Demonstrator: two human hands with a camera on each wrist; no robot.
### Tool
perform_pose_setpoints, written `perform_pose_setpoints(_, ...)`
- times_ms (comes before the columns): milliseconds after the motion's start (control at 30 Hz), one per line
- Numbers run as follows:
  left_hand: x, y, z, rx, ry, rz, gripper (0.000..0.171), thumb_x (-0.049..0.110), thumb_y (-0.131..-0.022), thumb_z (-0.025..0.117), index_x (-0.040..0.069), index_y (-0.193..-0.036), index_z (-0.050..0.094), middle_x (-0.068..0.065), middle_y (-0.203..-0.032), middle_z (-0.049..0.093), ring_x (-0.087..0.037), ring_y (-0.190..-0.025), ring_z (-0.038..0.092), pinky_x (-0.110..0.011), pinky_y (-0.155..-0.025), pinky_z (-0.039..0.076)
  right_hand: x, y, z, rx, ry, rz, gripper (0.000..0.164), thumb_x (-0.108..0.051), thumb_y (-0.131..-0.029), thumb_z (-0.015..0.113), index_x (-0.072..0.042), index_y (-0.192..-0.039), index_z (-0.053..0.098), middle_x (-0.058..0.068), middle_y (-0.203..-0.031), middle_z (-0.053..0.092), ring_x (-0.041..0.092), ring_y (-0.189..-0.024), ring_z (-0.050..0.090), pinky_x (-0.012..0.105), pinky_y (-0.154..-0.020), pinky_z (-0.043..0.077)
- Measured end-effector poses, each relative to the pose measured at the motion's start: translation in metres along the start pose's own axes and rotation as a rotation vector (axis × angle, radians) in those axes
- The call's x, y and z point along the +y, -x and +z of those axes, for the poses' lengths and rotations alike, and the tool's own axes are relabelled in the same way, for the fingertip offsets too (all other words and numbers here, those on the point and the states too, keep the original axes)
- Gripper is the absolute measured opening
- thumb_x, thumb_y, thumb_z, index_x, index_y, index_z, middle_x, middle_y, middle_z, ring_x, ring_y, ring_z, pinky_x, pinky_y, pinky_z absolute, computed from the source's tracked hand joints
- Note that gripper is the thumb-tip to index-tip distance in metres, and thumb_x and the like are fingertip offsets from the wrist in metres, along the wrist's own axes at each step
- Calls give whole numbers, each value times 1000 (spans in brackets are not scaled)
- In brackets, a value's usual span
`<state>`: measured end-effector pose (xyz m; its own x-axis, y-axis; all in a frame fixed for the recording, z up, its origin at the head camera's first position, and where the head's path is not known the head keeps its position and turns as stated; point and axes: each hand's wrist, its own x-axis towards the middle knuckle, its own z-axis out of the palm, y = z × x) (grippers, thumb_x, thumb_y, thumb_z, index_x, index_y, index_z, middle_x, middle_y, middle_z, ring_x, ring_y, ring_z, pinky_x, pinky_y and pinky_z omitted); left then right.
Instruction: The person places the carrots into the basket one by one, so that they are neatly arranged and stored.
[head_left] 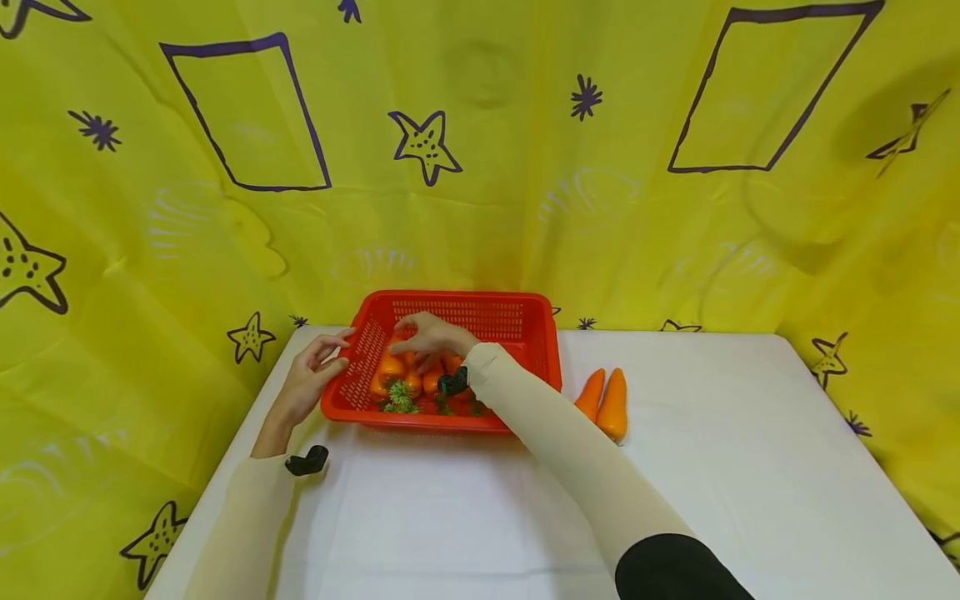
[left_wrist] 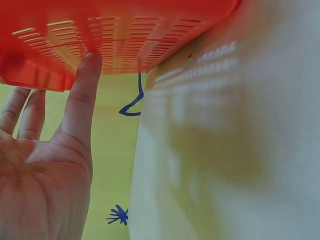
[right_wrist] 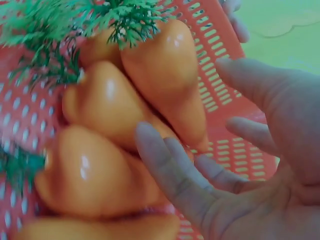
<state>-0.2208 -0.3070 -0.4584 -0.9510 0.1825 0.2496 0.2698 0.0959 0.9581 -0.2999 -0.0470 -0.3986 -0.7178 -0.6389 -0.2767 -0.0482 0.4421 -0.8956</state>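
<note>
And the white desk (head_left: pixel 750 450) stretches wide rightward, the red basket (head_left: pixel 450 423) up near its back edge! Right grip (head_left: pixel 431 336), fingers spread, is right over the carrots (right_wrist: pixel 102 172); whether a fingertip touches one, I can't tell. Left grip (head_left: pixel 303 383), fingers extended, touches the basket's left side. Inside, carrots with green tops lie bunched leftward; two loose carrots (head_left: pixel 613 406) lie just right of it.

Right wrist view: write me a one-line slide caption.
Right hand close to plump orange carrots with feathery green tops, in a red basket.
</note>
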Motion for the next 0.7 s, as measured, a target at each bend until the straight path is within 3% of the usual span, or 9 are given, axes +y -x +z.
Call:
perform_pose_setpoints(167,0,0,1,-7,-3,24,28,4,-103,59,-11,-124,49,-15,-158,44,-21,-151,32,-19,-101,48,-3,17,-13,-48,172,-84,64,-26,-101,67,-7,-156,40,22,-153,42,37,-77,63,52,-80,58)
perform_pose_setpoints(267,1,0,0,-6,2,17,27,3,-103,59,-11,-124,49,-15,-158,44,-24,-150,34,-20,-99,50,-5,28,-23,-62,263,-136,66,-28,-100,69,-9,-156,39,23,-156,39,44,-79,64,53,-82,58)
perform_pose_setpoints(333,1,0,0,-6,8,12,27,3,-103,59,-11,-124,48,-15,-158,44,-24,-148,36,-20,-97,51,-5,36,-29,-45,381,-194,66,-32,-100,69,-11,-156,40,20,-158,39,42,-99,67,49,-91,56)
perform_pose_setpoints(467,1,-1,0,-8,13,17,26,4,-103,59,-11,-123,48,-15,-158,44,-19,-145,41,-20,-97,51,-6,58,-45,9,595,-287,69,-37,-99,70,-13,-157,40,19,-152,45,36,-126,56,44,-103,48)
perform_pose_setpoints(700,0,-1,0,-6,25,9,26,2,-103,58,-10,-124,49,-12,-157,46,-13,-139,47,-20,-94,53,2,108,-71,76,676,-355,69,-35,-96,73,-17,-156,43,21,-141,49,33,-92,62,39,-84,51)
